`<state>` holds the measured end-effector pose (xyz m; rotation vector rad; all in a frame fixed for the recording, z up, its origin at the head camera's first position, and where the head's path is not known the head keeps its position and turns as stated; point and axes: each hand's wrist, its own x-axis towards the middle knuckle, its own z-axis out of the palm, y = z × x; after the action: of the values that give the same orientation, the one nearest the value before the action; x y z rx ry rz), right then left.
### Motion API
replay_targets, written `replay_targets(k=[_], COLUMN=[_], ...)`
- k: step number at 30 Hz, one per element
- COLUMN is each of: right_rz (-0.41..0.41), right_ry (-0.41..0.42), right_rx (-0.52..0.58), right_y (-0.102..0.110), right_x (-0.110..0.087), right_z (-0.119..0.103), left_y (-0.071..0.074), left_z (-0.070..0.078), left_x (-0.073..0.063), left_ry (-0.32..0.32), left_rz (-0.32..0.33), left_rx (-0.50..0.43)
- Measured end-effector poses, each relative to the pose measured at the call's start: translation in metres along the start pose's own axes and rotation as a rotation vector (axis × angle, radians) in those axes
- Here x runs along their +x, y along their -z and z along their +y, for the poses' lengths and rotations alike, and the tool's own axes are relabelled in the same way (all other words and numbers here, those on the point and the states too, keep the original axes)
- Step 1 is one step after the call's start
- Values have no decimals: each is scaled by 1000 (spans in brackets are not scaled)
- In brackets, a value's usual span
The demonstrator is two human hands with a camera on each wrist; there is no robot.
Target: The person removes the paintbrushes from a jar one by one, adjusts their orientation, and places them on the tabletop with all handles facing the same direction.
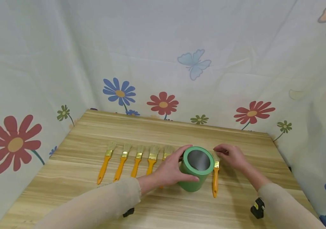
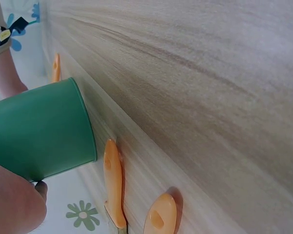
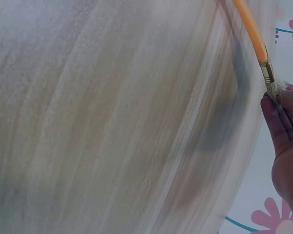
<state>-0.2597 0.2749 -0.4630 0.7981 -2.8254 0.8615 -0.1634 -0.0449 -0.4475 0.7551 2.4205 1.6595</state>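
Observation:
My left hand (image 1: pixel 170 168) grips a green cylindrical can (image 1: pixel 193 181) around its side, thumb toward me and fingers at the far side. The can's open mouth faces up toward the head view, showing a grey inside. In the left wrist view the green can (image 2: pixel 44 131) appears tipped sideways, with its base edge near the wooden table. To the can's right, my right hand (image 1: pixel 233 156) pinches the bristle end of a paintbrush (image 1: pixel 215 181) with an orange handle. The right wrist view shows the fingertips on the pale bristles (image 3: pixel 275 90), the orange handle pointing away.
Several orange-handled paintbrushes lie in a row left of the can, bristles away from me, the leftmost paintbrush (image 1: pixel 103 168) farthest out. They rest on a wood-grain table (image 1: pixel 74 159). A flower-printed white cloth (image 1: pixel 151 47) hangs behind and beside the table.

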Motion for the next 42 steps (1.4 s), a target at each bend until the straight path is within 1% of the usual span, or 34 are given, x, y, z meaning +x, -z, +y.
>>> replay_targets(k=[7, 14, 18, 21, 26, 29, 33, 42], right_rz=[7, -2, 1, -4, 13, 22, 29, 61], right_ry=[-5, 44, 52, 30, -30, -68, -91, -56], right_rx=[-13, -42, -48, -39, -20, -20, -34, -66], right_y=[-2, -4, -5, -5, -3, 0, 6, 20], right_x=[1, 3, 5, 6, 7, 5, 2, -8], right_z=[-1, 0, 1, 1, 0, 0, -4, -20], left_y=[0, 0, 0, 0, 0, -1, -1, 1], left_z=[-2, -1, -2, -3, -2, -2, -3, -4], left_x=[0, -1, -1, -2, -2, -2, -3, -2], left_ry=[-8, 5, 11, 15, 25, 28, 32, 33], left_rz=[1, 3, 3, 3, 6, 7, 4, -7], left_rx=[6, 11, 7, 1, 0, 1, -3, 16])
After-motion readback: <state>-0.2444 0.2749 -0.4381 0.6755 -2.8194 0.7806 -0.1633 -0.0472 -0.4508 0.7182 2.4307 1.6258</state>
